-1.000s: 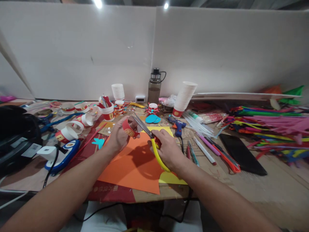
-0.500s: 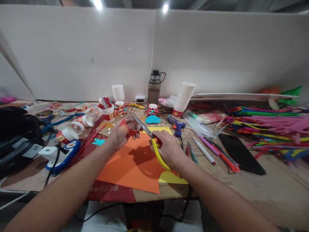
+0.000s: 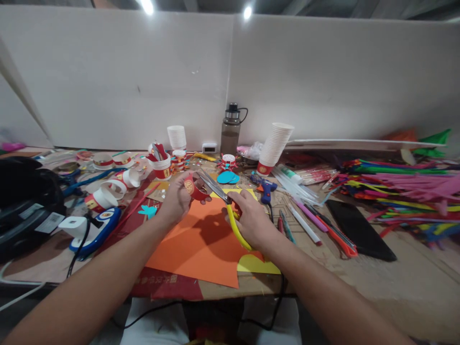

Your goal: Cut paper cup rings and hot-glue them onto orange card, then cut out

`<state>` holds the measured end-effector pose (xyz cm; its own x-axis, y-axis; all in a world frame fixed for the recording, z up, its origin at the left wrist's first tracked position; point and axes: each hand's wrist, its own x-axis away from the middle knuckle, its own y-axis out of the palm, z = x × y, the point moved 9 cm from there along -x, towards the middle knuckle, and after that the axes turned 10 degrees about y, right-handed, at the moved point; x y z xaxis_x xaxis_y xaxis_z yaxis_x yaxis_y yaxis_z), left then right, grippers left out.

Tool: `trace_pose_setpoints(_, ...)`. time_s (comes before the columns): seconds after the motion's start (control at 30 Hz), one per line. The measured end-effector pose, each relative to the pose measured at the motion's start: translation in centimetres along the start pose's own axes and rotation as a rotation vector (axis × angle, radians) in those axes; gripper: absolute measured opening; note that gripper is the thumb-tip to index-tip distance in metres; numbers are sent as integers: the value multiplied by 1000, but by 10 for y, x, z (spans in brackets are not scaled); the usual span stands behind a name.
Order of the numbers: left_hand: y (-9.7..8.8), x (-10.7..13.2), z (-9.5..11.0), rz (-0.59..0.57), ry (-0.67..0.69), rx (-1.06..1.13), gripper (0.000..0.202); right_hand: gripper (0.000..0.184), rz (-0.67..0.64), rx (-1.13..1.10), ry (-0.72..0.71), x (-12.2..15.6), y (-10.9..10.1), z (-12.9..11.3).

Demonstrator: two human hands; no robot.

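My left hand (image 3: 178,201) is closed round a red paper-cup ring (image 3: 193,188) with a gold emblem, held above an orange paper sheet (image 3: 199,244). My right hand (image 3: 251,220) grips yellow-handled scissors (image 3: 230,211); their metal blades point up and left and meet the ring's edge. A yellow sheet (image 3: 257,264) peeks out under the orange one, beneath my right wrist.
Cut red-and-white cups (image 3: 108,187) litter the left. A stack of white cups (image 3: 275,143), a grey bottle (image 3: 230,129) and a blue glue gun (image 3: 265,186) stand behind. Pens (image 3: 305,223), a black phone (image 3: 359,230) and coloured pipe cleaners (image 3: 402,187) lie right. A black device (image 3: 25,201) sits far left.
The ring has turned a little in my left hand, and the scissor blades have shifted slightly along its edge. Both hands stay in about the same place.
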<state>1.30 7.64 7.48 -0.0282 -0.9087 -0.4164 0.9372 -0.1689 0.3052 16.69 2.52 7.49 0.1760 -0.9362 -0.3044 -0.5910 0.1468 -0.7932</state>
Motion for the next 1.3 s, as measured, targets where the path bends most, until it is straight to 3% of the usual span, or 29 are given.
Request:
trace_pose_setpoints(0.13, 1, 1, -4, -33, -40, 26, 21, 23, 6, 17, -18, 0, 0, 2)
trace_pose_setpoints(0.3, 2, 1, -2, -60, -58, 34, 25, 27, 0, 53, 6, 2, 0, 3)
trace_pose_setpoints(0.6, 9, 0, 2, -233, -37, 12, 29, 22, 4, 155, 36, 2, -3, 1)
trace_pose_setpoints(0.7, 8, -2, 8, -195, -13, -6, 30, 21, 6, 151, 39, 2, -3, 1)
trace_pose_setpoints(0.9, -10, -5, 33, 66, 205, -56, 25, 20, -8, 155, 40, 2, -2, 0)
trace_pose_setpoints(1.17, -3, -1, 15, -17, 40, 21, 36, 23, 9, 126, -15, 2, 2, 0)
trace_pose_setpoints(1.3, -2, 0, 12, -18, 19, 32, 35, 23, 23, 134, -28, 2, 2, 2)
